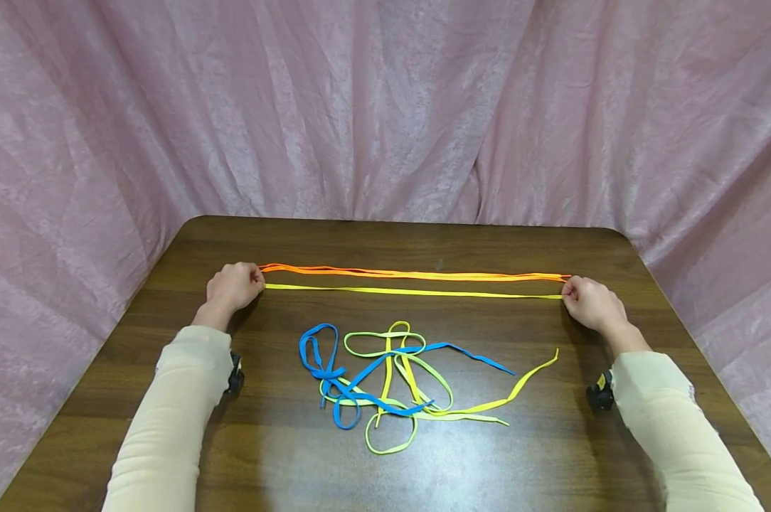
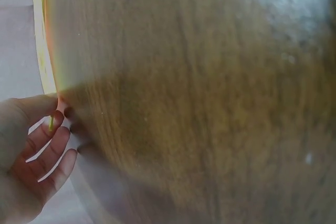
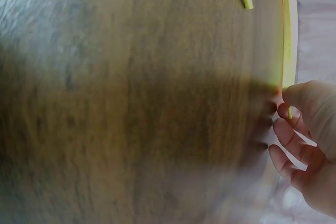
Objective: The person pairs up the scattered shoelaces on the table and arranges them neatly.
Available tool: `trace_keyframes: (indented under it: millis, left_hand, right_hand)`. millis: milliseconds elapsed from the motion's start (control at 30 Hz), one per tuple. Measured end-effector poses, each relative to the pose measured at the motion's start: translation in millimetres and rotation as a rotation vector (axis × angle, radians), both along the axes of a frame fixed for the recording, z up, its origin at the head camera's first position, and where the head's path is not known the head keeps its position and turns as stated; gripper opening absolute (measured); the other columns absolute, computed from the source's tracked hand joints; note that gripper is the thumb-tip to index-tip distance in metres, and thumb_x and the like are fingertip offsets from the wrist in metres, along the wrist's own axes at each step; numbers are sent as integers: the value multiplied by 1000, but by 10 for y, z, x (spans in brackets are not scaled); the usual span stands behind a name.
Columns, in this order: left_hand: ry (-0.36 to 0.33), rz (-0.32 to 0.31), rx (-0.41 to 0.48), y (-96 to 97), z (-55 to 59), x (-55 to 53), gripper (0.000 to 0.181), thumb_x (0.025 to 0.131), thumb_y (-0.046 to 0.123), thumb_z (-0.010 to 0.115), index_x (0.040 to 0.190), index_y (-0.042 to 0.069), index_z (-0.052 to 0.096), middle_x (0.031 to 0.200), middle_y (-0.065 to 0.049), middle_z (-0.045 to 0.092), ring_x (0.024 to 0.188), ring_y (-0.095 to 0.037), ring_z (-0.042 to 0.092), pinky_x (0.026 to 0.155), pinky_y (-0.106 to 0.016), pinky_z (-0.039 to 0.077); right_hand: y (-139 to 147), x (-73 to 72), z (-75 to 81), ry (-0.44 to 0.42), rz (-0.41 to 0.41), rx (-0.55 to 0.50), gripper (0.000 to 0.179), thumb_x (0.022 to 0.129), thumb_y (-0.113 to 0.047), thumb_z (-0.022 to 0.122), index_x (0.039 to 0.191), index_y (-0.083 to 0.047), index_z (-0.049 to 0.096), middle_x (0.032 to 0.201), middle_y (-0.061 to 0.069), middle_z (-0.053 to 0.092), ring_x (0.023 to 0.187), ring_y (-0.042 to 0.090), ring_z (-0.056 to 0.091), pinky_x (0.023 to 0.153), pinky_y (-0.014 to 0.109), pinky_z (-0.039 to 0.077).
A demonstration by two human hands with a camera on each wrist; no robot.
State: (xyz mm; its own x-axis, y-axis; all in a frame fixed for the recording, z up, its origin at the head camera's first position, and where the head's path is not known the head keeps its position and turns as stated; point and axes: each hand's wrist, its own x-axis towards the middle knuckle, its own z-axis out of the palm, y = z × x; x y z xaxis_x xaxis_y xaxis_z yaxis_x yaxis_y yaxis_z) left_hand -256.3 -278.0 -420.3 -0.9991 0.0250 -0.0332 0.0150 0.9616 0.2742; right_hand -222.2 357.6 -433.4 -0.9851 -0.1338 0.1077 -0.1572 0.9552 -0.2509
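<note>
A yellow shoelace [image 1: 417, 292] runs straight across the far part of the table, taut between the two hands. My left hand [image 1: 235, 286] pinches one end between thumb and forefinger; a short yellow tip [image 2: 51, 124] pokes out below the thumb in the left wrist view. The other end is pinched by my right hand [image 1: 592, 304], its tip [image 3: 290, 113] showing under the thumb in the right wrist view. Just behind and parallel lie orange shoelaces [image 1: 360, 272], their ends right by the fingers of both hands.
Nearer the front, a loose tangle holds a blue shoelace [image 1: 370, 368], a yellow shoelace [image 1: 520, 384] and a lime-green shoelace [image 1: 439, 379]. All lie on a dark wooden table [image 1: 334, 242]. Pink curtains [image 1: 334, 107] hang behind it and at its sides.
</note>
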Motion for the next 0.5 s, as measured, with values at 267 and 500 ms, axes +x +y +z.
trace_keyframes:
  millis: [267, 500]
  left_hand:
    - [12, 8, -9, 16, 4, 0, 6, 82, 18, 57, 78, 14, 60, 78, -7, 59, 72, -29, 55, 52, -37, 39]
    - [15, 11, -4, 40, 6, -6, 6, 81, 17, 57, 78, 13, 60, 77, -7, 58, 71, -28, 54, 53, -36, 38]
  right_hand:
    - [-13, -2, -7, 17, 26, -1, 5, 79, -10, 56, 82, -7, 54, 75, 6, 53, 66, 23, 52, 51, 35, 37]
    - [-34, 22, -14, 48, 28, -5, 4, 79, -8, 58, 82, -8, 56, 78, 9, 52, 67, 25, 53, 53, 38, 40]
